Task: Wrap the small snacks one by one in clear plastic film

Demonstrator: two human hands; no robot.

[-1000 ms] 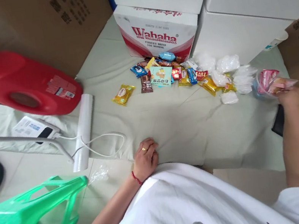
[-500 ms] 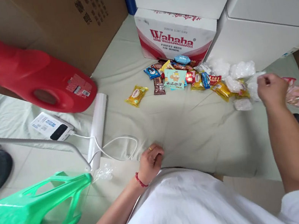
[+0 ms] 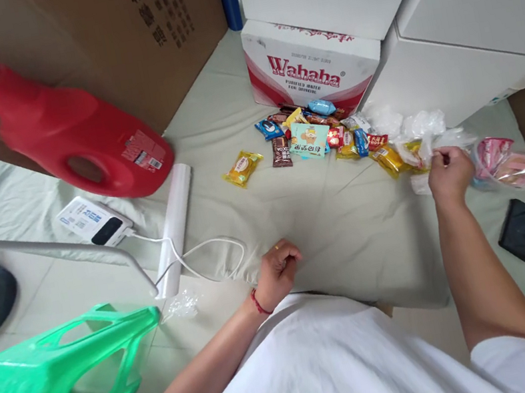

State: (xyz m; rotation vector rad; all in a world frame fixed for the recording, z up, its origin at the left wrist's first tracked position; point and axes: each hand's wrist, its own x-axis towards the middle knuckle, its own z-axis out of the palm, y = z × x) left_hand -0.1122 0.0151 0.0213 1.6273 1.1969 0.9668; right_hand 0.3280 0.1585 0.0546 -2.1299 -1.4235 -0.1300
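A clear bag (image 3: 429, 147) is pinched in the closed fingers of the right hand (image 3: 449, 174), at the right end of a heap of snacks (image 3: 320, 135) spread on a pale sheet (image 3: 326, 212) on the floor. The bag is crumpled and lies among other clear wrappers (image 3: 420, 123) – just beside a yellow packet (image 3: 388, 159). To the right of the hand, a filled bag (image 3: 508, 161) with pink contents rests on the sheet, near but apart from the fingers.

The left hand (image 3: 278, 271) is curled into a loose fist – nothing is seen in it – and is pressed on the sheet's near edge, close to the white shirt (image 3: 322, 362).

Behind the snacks a red-and-white Wahaha carton (image 3: 305, 67) stands against white boxes (image 3: 436, 3). One yellow snack (image 3: 242, 167) lies apart, left of the heap. Farther left a red jug (image 3: 75, 141) lies on its side before a brown carton (image 3: 137, 35); below it a power bank (image 3: 91, 221) with a white cable (image 3: 206, 250) and a white roll (image 3: 176, 225) are seen. A green stool (image 3: 55, 375) is at lower left. At far right a black phone (image 3: 519, 229) lies on the sheet.
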